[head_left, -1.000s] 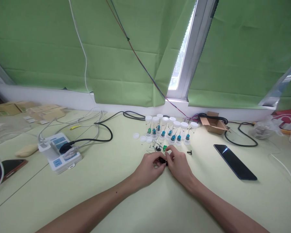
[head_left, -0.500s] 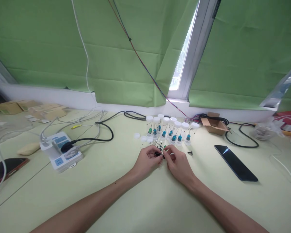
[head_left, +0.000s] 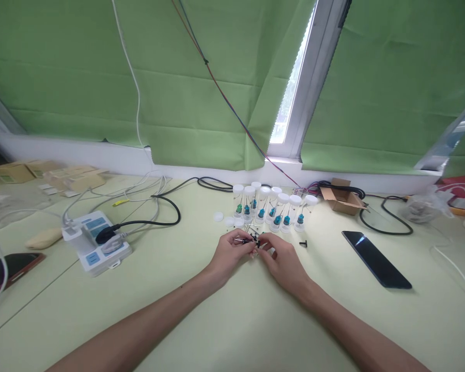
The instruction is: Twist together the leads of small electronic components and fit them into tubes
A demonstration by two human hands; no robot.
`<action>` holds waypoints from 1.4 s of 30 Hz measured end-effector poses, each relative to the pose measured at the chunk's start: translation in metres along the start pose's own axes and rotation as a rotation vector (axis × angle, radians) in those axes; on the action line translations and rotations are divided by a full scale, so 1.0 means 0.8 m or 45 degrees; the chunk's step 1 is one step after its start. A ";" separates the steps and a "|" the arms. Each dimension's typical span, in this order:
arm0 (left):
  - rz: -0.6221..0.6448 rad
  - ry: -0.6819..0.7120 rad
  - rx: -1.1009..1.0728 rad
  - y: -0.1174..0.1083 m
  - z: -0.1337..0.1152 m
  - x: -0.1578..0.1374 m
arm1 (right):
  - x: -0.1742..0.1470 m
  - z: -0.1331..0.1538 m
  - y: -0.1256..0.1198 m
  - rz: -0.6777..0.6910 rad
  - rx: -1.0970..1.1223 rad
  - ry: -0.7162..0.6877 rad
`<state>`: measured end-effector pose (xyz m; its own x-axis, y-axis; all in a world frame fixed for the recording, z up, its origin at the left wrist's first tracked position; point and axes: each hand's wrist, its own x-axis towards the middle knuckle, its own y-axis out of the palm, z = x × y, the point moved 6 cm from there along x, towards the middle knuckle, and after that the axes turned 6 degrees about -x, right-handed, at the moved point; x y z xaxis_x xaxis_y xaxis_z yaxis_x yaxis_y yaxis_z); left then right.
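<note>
Fingers closed, my left hand [head_left: 229, 257] pinches a small black part with a thin metal shaft [head_left: 242, 240]. Opposite it, my right hand [head_left: 284, 259] is closed at the fingertips on a small black piece [head_left: 258, 243], which meets the left hand's part; its exact kind is too small to make out. Just beyond my fingers stand several clear tubes with white lids [head_left: 277, 212], holding blue or green pieces and bent metal rods. A small black T-shaped piece [head_left: 303, 244] lies right of my right hand. Loose white lids [head_left: 218, 217] rest left of the tubes.
A white power strip [head_left: 110, 258] with plugs and cables sits left. A dark phone [head_left: 376, 260] lies to the right, another phone [head_left: 13, 271] at far left. An open cardboard box [head_left: 343, 200] and black cable stand by the wall, below green blinds [head_left: 201, 119].
My fingers have shifted slightly. The shaft in my left hand now shows more clearly, and the black piece at my right fingertips has turned into view. Both hands stay in the same place.
</note>
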<state>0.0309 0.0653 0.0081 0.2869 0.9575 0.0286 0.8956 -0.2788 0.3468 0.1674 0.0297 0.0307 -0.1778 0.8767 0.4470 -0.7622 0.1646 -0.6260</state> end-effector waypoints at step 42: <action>0.013 0.035 -0.071 -0.003 0.001 0.005 | 0.001 0.004 -0.005 -0.070 0.043 0.051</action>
<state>0.0301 0.0696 0.0066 0.2856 0.9566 0.0579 0.8722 -0.2845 0.3979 0.1687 0.0282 0.0356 -0.1108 0.8843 0.4536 -0.7908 0.1980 -0.5791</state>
